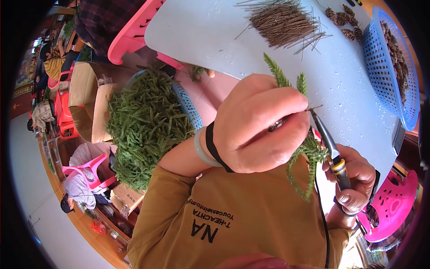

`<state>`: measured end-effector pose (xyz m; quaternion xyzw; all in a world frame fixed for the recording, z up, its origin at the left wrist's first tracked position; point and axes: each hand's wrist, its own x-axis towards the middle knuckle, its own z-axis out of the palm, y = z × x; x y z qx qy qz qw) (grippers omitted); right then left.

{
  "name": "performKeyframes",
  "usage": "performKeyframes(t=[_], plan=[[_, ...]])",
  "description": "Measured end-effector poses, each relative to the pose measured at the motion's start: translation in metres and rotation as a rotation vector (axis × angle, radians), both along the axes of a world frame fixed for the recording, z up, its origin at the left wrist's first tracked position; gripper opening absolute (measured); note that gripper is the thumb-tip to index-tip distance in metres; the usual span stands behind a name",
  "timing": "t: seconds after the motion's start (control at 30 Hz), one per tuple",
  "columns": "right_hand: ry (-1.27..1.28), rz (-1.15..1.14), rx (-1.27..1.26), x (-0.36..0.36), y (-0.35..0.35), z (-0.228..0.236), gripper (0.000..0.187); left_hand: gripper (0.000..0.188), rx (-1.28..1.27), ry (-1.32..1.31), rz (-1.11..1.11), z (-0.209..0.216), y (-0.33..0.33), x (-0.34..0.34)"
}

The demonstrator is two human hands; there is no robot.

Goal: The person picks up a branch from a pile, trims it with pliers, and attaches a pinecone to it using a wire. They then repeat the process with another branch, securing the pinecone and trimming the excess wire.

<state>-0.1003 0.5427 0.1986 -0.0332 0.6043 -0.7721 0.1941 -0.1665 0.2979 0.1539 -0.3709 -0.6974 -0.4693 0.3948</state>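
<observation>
My left hand (pixel 260 127), with a pale bangle and a black band at the wrist, is closed around a green artificial pine sprig (pixel 309 150). Needled tips stick out above the fist and hang below it. My right hand (pixel 356 179) grips a pair of pliers (pixel 329 141) by the black and yellow handles. The jaws point up and left, at a thin brown wire end beside the left fingertips. Whether they bite on the wire I cannot tell. My left fingers hide the middle of the sprig.
On the pale table (pixel 201 36) lie a pile of brown wire stems (pixel 282 22), several pine cones (pixel 342 18) and a blue basket (pixel 385 67) of brown pieces. A blue basket of green sprigs (pixel 148 121) stands left, beside a cardboard box (pixel 83 85). Pink chairs (pixel 394 206) and other people are around.
</observation>
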Motion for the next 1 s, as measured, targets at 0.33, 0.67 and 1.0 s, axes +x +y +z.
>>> performKeyframes(t=[0.33, 0.67, 1.0], plan=[[0.355, 0.106, 0.167, -0.011, 0.007, -0.018, 0.038, 0.027, 0.025, -0.015, -0.001, 0.0, 0.002, -0.003], [0.179, 0.066, 0.019, -0.012, 0.004, -0.015, 0.037, 0.028, 0.031, -0.163, 0.005, 0.002, 0.001, -0.001], [0.141, 0.08, -0.022, -0.012, 0.003, -0.015, 0.036, 0.029, -0.153, -0.005, 0.015, 0.003, -0.007, 0.001]])
